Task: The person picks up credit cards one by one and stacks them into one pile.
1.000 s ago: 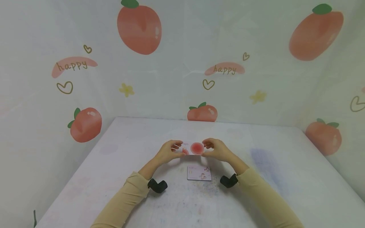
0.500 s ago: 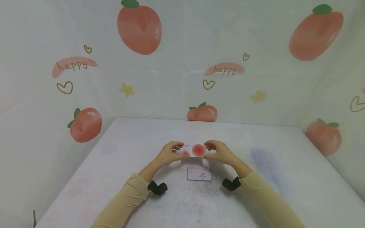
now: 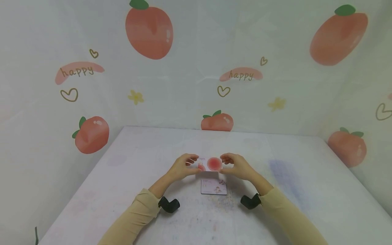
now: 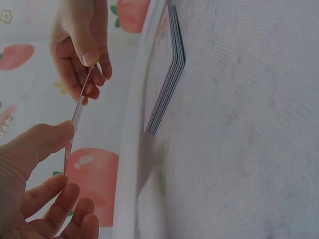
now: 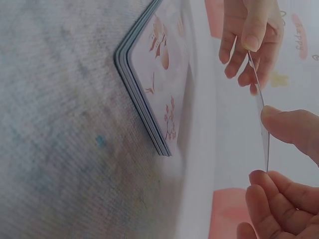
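A thin white card (image 3: 214, 164) with a red circle printed on it is raised above the table, its face toward the head camera. My left hand (image 3: 183, 166) pinches its left end between thumb and fingers, and my right hand (image 3: 240, 166) pinches the right end. Both wrist views show the card edge-on, with a thumb on one long edge and fingertips at the other. Just nearer than the raised card, a neat stack of cards (image 3: 213, 187) lies flat on the table; its top card is pale pink with "VIP" lettering and a floral print.
The white table (image 3: 147, 143) has faint coloured stains and reaches back to a cloth backdrop (image 3: 190, 44) printed with peaches and "happy". A black wrist mount (image 3: 169, 205) sits on the left wrist and another black mount (image 3: 250, 201) on the right.
Both hands have lowered the card and brought it slightly nearer the stack, shifting a little to the right. The stack of cards has stayed in place.
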### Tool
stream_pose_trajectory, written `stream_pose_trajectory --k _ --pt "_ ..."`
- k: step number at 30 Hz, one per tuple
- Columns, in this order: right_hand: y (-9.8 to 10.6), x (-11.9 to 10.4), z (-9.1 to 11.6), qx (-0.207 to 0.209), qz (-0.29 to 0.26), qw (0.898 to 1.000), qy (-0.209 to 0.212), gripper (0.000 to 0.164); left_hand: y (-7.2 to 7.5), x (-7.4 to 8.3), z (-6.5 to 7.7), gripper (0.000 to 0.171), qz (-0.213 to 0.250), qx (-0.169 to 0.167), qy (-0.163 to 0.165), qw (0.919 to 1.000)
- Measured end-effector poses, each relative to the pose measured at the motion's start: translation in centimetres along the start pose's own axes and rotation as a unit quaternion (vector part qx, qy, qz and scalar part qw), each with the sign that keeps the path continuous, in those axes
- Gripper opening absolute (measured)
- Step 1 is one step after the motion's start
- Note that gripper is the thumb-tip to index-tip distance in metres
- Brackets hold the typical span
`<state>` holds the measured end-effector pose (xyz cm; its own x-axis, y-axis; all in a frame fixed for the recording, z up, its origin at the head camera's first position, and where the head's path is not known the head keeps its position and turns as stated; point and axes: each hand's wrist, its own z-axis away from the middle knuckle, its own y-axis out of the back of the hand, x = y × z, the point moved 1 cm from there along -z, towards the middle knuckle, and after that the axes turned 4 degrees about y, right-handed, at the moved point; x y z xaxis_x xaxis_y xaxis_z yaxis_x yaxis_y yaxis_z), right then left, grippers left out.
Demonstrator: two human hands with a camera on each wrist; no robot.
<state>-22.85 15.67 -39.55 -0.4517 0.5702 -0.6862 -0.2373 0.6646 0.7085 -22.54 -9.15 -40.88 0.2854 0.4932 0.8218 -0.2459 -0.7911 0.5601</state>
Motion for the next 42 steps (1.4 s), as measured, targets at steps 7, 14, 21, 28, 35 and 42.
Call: stream_pose_trajectory --k 7,14,21,28,35,42 --pt "-0.1 -0.1 0.5 0.0 -0.005 1.0 -0.006 0.049 -0.2 0.0 0.3 0.051 -0.001 0.001 0.001 1.0" --pt "-0.3 -0.1 0.9 0.002 -0.009 1.0 0.002 0.05 -0.4 0.1 0.6 0.051 -0.01 0.006 -0.02 0.9997" --pt "-0.4 0.0 1.2 0.004 0.003 1.0 0.009 0.05 -0.6 0.1 0.8 0.051 -0.017 0.005 -0.017 0.9997" --pt "-0.5 0.1 1.7 0.002 0.006 1.0 0.009 0.049 -0.8 0.2 1.1 0.05 -0.019 -0.002 -0.02 0.9996" --pt "-0.6 0.2 2.1 -0.001 0.009 1.0 0.016 0.049 -1.1 0.2 1.3 0.05 -0.037 -0.008 -0.011 0.9992" --pt "-0.7 0.2 2.5 -0.008 0.017 1.0 0.023 0.047 -1.4 0.3 1.6 0.048 -0.042 -0.013 -0.004 0.999"
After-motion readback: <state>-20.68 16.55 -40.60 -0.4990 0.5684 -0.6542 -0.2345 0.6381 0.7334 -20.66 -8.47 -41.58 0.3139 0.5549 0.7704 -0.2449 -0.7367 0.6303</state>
